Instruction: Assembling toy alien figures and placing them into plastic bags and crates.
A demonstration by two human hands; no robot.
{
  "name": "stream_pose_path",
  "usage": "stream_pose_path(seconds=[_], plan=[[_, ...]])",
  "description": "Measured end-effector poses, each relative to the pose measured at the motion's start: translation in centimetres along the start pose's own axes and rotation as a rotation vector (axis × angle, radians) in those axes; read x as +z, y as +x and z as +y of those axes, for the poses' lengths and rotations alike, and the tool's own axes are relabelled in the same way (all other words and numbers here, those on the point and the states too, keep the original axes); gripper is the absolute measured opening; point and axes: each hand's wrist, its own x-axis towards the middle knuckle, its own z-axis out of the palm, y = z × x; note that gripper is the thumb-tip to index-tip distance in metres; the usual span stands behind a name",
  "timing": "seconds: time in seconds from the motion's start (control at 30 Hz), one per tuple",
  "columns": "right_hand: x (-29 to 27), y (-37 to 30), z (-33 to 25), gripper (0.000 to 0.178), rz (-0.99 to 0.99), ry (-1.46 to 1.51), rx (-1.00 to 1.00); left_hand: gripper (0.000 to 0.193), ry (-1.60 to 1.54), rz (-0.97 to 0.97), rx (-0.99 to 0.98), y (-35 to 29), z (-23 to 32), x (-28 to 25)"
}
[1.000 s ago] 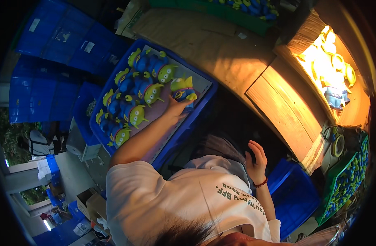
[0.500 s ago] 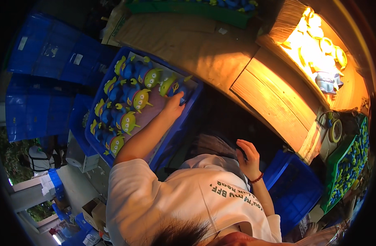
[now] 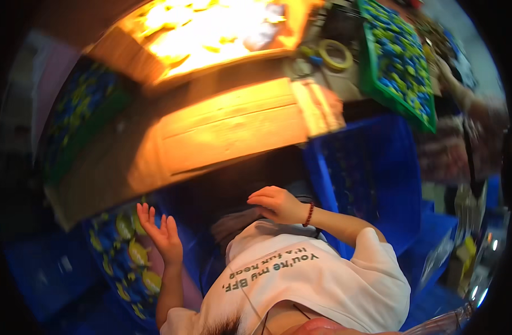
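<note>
Beside the blue crate of toy figures, my left hand (image 3: 165,237) is raised with its fingers spread and nothing in it. Green-and-blue toy figures (image 3: 138,252) lie in rows in that crate, smeared by motion. In front of my waist hangs my right hand (image 3: 281,205), fingers stretched out loosely and no object visible in it. A red bead bracelet (image 3: 308,214) circles the right wrist. Ahead of both hands is the cardboard-covered bench (image 3: 233,125). At its far side, an open carton (image 3: 119,53) holds brightly lit yellow and pale pieces, too overexposed to make out.
A green tray (image 3: 398,64) of small blue and green parts stands at the far right, another green tray (image 3: 88,111) at the left. A tape roll (image 3: 335,54) lies beside the carton. To my right is a blue crate (image 3: 373,178). Another person's arm (image 3: 462,92) reaches in beyond it.
My view has swung to the right. My left hand has let go of a toy figure in the crate and risen off it, fingers opened. My right hand has moved across my waist.
</note>
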Motion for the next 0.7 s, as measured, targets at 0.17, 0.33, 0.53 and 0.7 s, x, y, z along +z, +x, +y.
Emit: stream_pose_path(seconds=[0.17, 0.33, 0.53, 0.7], plan=[[-3.5, -4.1, 0.0, 0.024, 0.143, -0.092, 0.076, 0.058, -0.012, -0.348, 0.232, 4.5, 3.3, 9.1], [-6.3, -11.0, 0.4, 0.017, 0.458, -0.032, 0.367, 0.050, 0.265, -0.474, 0.569, 8.1, 7.3, 19.9], [-4.1, -26.4, 7.5, 0.020, 0.816, 0.025, 0.933, 0.049, 0.706, -0.452, 0.908, 10.2, 4.3, 28.4], [5.1, -46.1, 17.8, 0.026, 0.801, 0.069, 1.587, 0.047, 0.812, -0.486, 0.924, 10.5, 3.5, 29.0]])
